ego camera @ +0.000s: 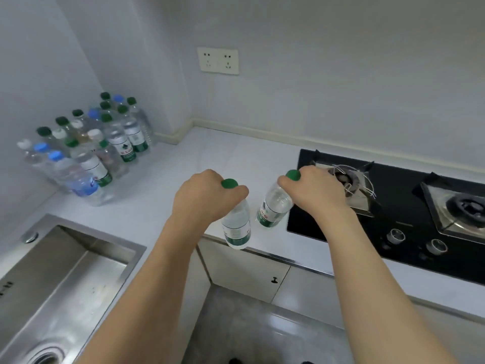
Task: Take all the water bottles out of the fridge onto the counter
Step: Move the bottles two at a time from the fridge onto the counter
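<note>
From the head view, the left hand [203,197] holds a green-capped water bottle [236,227] by its neck, its grip curled tight under the cap, and the bottle hangs upright right at the front edge of the white desk [210,156], its base level with or just over the metal-trimmed lip; whether it touches the surface cannot be told. The right hand [319,187] holds a second green-capped bottle [274,206] the same way, grip closed round the neck, the bottle tilted with its base toward the person, over the desk just beside the left edge of the black gas hob [393,206]. The two bottles are near one another but apart. In the far left corner, against the walls, stands a dense cluster of water bottles [89,148] with green, blue and white caps, reaching forward toward the near-left part of the desk. Between that cluster and the two held bottles lies a broad bare stretch of white surface, running back to the wall under the double socket [217,60]. The steel sink [68,279] is sunk into the desk at lower left, its rim close to the front of the cluster. The hob takes up the right side, with two burners and knobs along its front edge. Below the desk edge, cabinet fronts and a grey floor show between the forearms.
</note>
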### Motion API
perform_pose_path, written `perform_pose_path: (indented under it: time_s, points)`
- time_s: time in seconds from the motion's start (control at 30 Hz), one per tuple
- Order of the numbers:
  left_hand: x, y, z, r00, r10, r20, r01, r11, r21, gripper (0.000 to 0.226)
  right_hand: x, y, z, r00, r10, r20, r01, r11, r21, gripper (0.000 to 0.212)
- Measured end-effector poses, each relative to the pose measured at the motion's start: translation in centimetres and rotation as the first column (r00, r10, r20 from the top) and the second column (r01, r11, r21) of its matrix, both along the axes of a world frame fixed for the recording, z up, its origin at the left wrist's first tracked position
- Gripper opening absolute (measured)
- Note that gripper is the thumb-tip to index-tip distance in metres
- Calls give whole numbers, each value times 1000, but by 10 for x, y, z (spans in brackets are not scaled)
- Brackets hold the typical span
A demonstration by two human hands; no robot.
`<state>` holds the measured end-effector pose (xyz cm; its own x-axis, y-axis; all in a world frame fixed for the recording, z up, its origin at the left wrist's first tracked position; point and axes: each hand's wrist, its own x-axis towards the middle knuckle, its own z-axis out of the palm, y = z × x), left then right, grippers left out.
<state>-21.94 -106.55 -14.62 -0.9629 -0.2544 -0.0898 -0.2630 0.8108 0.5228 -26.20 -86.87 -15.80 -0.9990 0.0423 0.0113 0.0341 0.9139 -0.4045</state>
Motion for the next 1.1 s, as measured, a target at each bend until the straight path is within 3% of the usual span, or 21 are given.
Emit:
perform_pose_path:
  time_s: [0.37,0.67,1.1]
  points:
    - [-14,-142,-23,962,267,53,-270,962,45,48,-64,-155,-20,957,281,75,-284,958,33,37]
    - [-88,-223,-25,919,391,48,-387,919,-69,41,-172,-261,-27,883,460,95,-467,882,68,36]
    - [-229,-306,-45,916,402,11,-400,913,-78,26,-333,-374,-34,787,607,107,-616,772,158,33]
